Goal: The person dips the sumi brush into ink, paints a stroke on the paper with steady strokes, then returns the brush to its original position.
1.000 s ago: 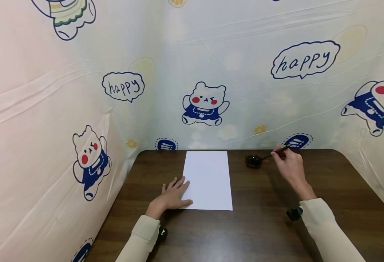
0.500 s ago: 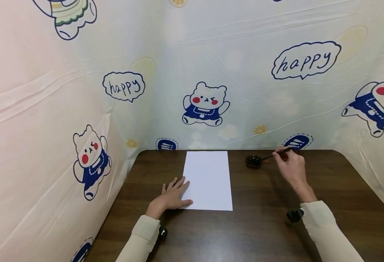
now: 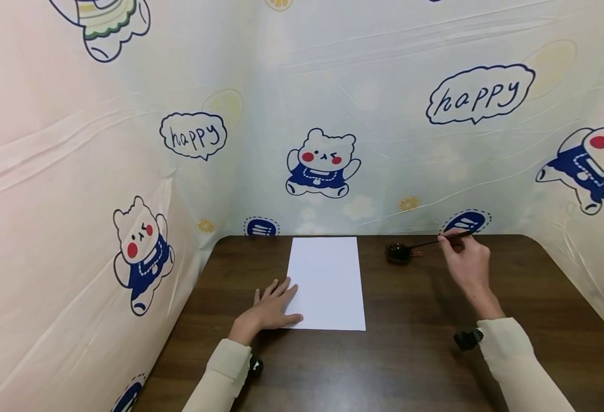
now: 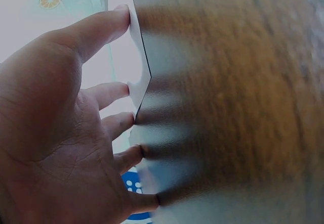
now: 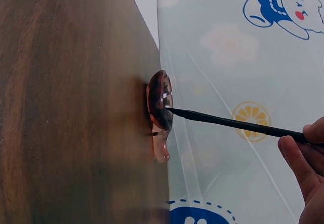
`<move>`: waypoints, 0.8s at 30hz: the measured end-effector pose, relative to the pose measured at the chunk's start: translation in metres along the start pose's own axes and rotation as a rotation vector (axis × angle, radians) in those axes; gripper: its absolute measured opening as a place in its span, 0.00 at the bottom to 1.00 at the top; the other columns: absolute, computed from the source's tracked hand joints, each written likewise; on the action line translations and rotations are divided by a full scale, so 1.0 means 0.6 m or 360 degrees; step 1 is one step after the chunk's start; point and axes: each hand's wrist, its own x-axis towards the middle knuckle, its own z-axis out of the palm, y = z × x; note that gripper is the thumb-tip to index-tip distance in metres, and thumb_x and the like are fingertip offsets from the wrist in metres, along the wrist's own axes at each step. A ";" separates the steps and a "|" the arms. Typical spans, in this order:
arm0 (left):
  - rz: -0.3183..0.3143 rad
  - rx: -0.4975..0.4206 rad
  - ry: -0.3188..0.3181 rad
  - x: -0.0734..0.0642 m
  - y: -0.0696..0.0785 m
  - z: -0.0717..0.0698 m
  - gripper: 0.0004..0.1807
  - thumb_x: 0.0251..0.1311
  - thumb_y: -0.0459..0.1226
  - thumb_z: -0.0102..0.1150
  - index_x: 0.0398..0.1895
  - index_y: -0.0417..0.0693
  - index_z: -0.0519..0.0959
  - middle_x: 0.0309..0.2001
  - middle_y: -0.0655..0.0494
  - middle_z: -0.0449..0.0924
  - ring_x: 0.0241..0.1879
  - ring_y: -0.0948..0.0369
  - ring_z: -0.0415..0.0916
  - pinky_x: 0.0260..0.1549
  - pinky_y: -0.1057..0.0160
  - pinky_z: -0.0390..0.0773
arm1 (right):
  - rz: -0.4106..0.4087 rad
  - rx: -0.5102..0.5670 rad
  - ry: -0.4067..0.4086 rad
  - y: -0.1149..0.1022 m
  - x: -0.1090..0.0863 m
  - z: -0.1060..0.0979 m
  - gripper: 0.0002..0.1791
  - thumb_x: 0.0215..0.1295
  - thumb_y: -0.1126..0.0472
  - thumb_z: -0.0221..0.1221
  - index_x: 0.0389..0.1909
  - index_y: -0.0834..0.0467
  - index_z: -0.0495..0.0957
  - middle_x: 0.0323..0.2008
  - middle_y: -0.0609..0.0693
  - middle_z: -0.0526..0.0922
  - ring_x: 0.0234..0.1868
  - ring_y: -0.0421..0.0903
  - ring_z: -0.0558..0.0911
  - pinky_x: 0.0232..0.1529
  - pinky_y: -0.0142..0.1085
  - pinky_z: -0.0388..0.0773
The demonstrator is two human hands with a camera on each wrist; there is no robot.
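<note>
A blank white sheet of paper (image 3: 327, 280) lies on the brown table. My left hand (image 3: 267, 312) rests with spread fingers on its left edge; in the left wrist view the thumb (image 4: 96, 32) is on the sheet and the outer fingertips reach the wood. Farther right, my right hand (image 3: 469, 263) pinches a slim black brush (image 5: 228, 122) by its shaft between thumb and fingertips. The pointed brush tip is at the small brownish translucent dish (image 5: 158, 95), which holds something dark and glossy and has a short handle.
The wooden table (image 3: 384, 366) ends at a patterned curtain (image 3: 384, 114) behind and at the sides. The dish stands near the back edge, to the right of the paper. Black wrist cameras sit under both cuffs.
My right hand has shifted a little to the right, and the brush now lies at a flatter slant with its tip still by the dish. My left hand and the paper stay put.
</note>
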 end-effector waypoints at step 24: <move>-0.0041 0.0133 -0.0005 0.001 0.007 -0.003 0.49 0.68 0.64 0.62 0.86 0.57 0.57 0.88 0.50 0.46 0.87 0.40 0.39 0.75 0.19 0.39 | 0.0332 0.0060 0.0024 0.031 -0.021 -0.032 0.08 0.73 0.60 0.68 0.40 0.62 0.87 0.28 0.29 0.84 0.29 0.15 0.79 0.31 0.16 0.71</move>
